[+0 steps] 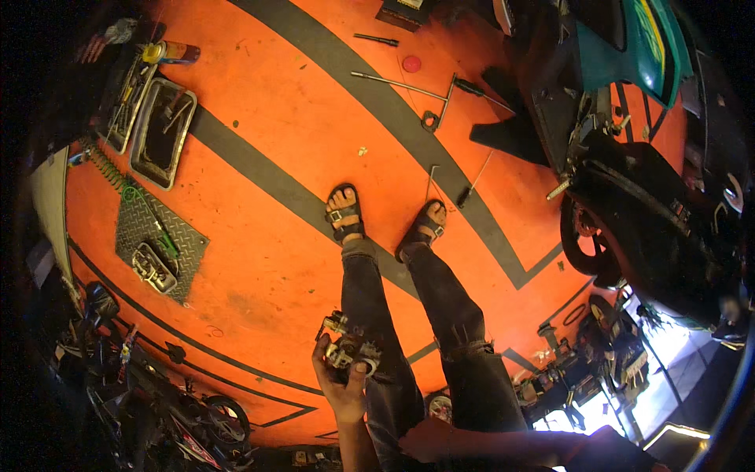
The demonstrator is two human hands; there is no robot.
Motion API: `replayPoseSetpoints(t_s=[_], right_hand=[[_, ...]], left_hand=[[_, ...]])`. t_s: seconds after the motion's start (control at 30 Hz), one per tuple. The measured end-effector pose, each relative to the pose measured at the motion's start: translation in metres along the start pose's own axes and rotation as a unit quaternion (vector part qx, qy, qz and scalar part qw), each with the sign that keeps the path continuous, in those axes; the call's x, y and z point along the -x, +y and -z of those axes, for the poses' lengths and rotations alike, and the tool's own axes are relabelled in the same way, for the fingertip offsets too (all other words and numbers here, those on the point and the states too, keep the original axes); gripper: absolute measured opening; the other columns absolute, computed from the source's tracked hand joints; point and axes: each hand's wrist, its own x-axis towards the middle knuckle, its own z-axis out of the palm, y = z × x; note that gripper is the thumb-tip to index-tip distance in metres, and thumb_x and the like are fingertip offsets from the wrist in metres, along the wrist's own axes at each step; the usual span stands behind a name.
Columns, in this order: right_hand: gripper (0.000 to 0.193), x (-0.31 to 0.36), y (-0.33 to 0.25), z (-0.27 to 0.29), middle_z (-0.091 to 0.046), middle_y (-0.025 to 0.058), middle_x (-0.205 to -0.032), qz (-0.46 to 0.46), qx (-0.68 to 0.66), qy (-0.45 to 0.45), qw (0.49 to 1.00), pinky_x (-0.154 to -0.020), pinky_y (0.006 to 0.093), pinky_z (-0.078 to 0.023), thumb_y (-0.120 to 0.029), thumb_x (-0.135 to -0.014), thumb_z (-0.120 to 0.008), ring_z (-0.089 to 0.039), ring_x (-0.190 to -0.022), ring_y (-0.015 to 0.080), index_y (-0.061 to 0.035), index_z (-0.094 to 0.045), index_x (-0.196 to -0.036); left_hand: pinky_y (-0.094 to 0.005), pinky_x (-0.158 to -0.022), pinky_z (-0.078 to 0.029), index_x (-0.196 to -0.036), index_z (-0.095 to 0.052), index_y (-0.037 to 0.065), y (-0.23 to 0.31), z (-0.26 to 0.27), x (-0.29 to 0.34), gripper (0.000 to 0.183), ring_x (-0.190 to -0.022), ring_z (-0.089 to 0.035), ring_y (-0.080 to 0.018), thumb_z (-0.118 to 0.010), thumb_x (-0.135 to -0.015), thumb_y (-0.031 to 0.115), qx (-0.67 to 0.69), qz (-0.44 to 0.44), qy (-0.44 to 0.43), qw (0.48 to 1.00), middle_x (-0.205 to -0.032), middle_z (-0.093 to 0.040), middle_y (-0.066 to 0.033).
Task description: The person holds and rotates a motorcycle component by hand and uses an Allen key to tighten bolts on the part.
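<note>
My left hand [344, 383] is raised in front of my left leg, its fingers and thumb closed around a carburetor [344, 352], a small silver and dark metal body with several protruding parts. The carburetor hangs above the orange floor, in front of my dark trousers. From the lower right my right forearm [503, 442] reaches across my thighs. My right hand [425, 437] is a dark, smeared shape at the end of that forearm, to the right of my left wrist. Its fingers do not show, nor whether anything is in them.
A partly stripped motorcycle [629, 212] stands at right. T-handle wrench [440, 102] and screwdriver [474, 182] lie on the floor. To the left are a dark tray [187, 118], a tread plate [189, 228], a small metal pan [163, 279] and a green air hose [153, 216].
</note>
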Motion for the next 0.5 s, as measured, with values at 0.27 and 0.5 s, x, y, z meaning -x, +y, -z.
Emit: replayPoseSetpoints(t_s=[0.27,0.5], right_hand=[[0.028,-0.008,-0.009,0.0,-0.068,0.0173,-0.078,0.042,-0.017,-0.041,0.998,-0.059,0.0503,-0.053,-0.033,-0.091,-0.053,-0.068,-0.072,0.0369,-0.0081,-0.066,-0.09],[0.027,-0.004,0.02,0.046,-0.067,0.0193,-0.085,0.046,-0.071,-0.056,0.995,-0.068,0.0491,-0.054,-0.03,-0.084,-0.058,-0.067,-0.082,0.0386,-0.0054,-0.066,-0.091]], left_hand=[[-0.0346,-0.095,-0.047,-0.138,-0.036,-0.002,-0.036,-0.034,-0.077,0.07,-0.112,-0.053,-0.0222,-0.074,-0.084,0.019,0.168,-0.001,0.01,0.986,-0.126,-0.048,-0.0129],[-0.0374,-0.085,-0.057,-0.139,-0.035,-0.002,-0.071,-0.064,-0.11,0.066,-0.105,-0.061,-0.0267,-0.07,-0.088,0.022,0.192,0.0,-0.011,0.981,-0.121,-0.055,-0.0188]])
